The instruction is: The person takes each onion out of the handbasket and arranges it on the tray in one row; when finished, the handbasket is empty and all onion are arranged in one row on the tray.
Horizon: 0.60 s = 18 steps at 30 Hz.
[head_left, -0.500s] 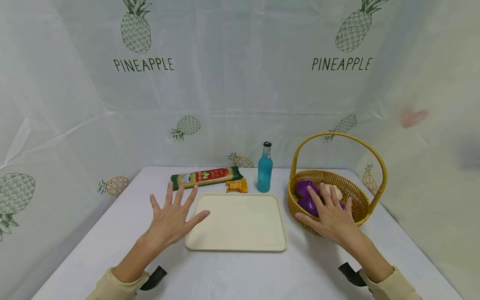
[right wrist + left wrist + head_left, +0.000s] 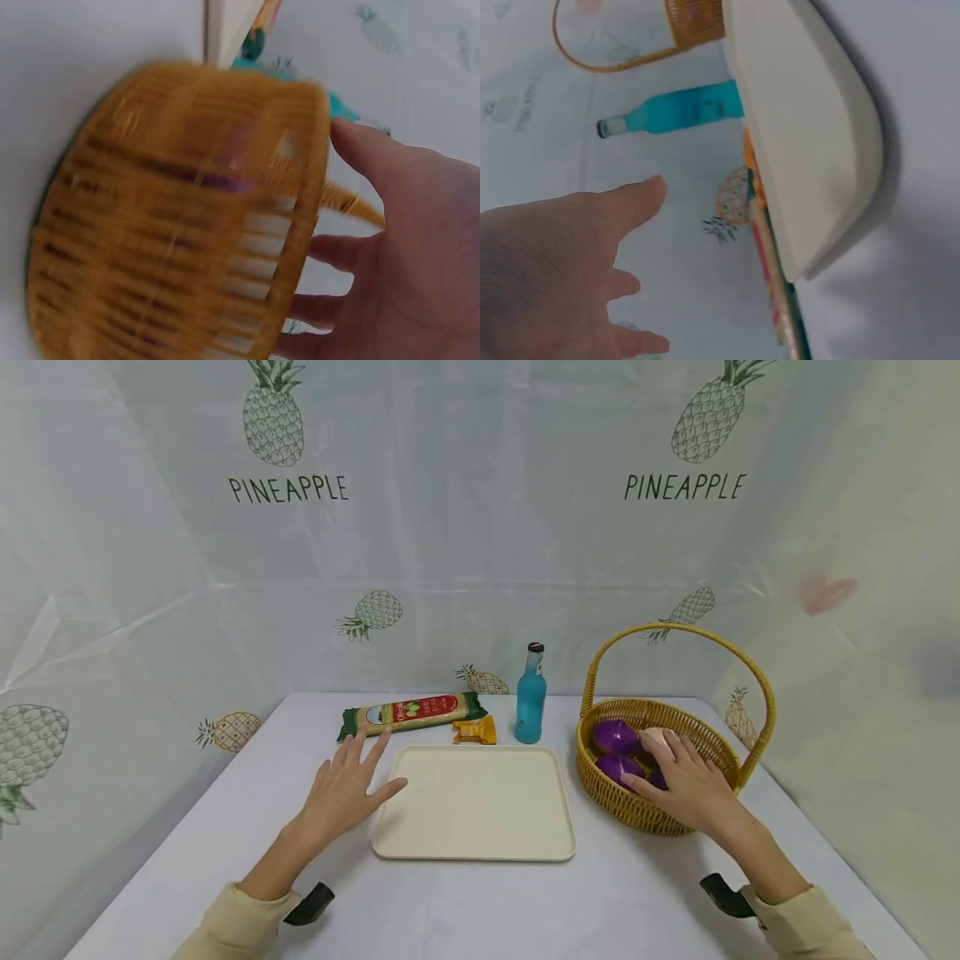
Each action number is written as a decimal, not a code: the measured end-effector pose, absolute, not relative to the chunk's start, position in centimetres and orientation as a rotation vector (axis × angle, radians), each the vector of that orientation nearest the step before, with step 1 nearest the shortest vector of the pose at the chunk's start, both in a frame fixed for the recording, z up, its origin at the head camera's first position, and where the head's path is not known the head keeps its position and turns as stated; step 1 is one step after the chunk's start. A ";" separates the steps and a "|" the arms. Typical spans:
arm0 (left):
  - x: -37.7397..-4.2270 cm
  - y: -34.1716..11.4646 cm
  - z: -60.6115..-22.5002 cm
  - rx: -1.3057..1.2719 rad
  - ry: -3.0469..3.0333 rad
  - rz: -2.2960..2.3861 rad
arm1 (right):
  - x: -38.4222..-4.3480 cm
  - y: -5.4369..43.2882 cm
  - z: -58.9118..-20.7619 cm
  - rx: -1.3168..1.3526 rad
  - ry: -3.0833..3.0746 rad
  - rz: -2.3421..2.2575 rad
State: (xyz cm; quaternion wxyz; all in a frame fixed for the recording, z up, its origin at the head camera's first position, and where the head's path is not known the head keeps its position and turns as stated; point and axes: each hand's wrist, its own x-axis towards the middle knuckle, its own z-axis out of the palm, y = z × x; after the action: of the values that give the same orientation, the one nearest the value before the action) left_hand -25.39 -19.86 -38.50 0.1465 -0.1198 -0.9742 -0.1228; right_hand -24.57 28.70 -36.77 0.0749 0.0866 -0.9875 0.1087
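Observation:
In the head view my right hand [image 2: 690, 787] hovers over the near side of a wicker basket [image 2: 633, 817], fingers spread and slightly bent. Its fingertips are at a pale rounded item [image 2: 658, 741]; whether they touch it I cannot tell. Beside that lie shiny purple round vegetables [image 2: 615, 737], one partly covered by the hand. The right wrist view shows the thumb and fingers at the basket's rim [image 2: 300, 225]. My left hand [image 2: 339, 797], fingers spread and holding nothing, is above the table left of a cream tray [image 2: 476, 806].
Behind the tray lie a long green-ended packet with a red label [image 2: 411, 712] and a small orange packet [image 2: 475, 730]. A blue bottle [image 2: 530, 703] with a dark cap stands upright beside them. The basket's tall handle [image 2: 678, 627] arches over it. A pineapple-print sheet [image 2: 480, 543] hangs behind.
My right hand has shifted slightly right over the basket, with its fingers drawn closer together, uncovering more of the purple vegetables. The left hand has moved slightly and its fingers are less spread.

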 end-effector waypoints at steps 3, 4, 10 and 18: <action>-26.1 -20.4 -39.3 -0.367 -2.833 -0.416 | -25.0 30.1 -36.8 0.290 -2.972 0.358; -26.4 -20.7 -39.5 -0.374 -2.846 -0.445 | -25.1 30.5 -36.7 0.307 -2.974 0.363; -27.8 -21.8 -40.7 -0.413 -2.957 -0.673 | -25.7 32.3 -36.5 0.407 -2.994 0.383; -29.2 -22.6 -42.0 -0.404 -3.003 -1.065 | -26.5 33.6 -37.2 0.533 -2.970 0.374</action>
State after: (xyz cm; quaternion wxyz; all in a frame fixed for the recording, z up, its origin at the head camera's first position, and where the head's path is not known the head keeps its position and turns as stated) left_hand -29.19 -22.59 -42.01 -0.0353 -0.1256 -0.9344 -0.3315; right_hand -26.50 33.62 -37.24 0.0503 0.1752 -0.9756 0.1228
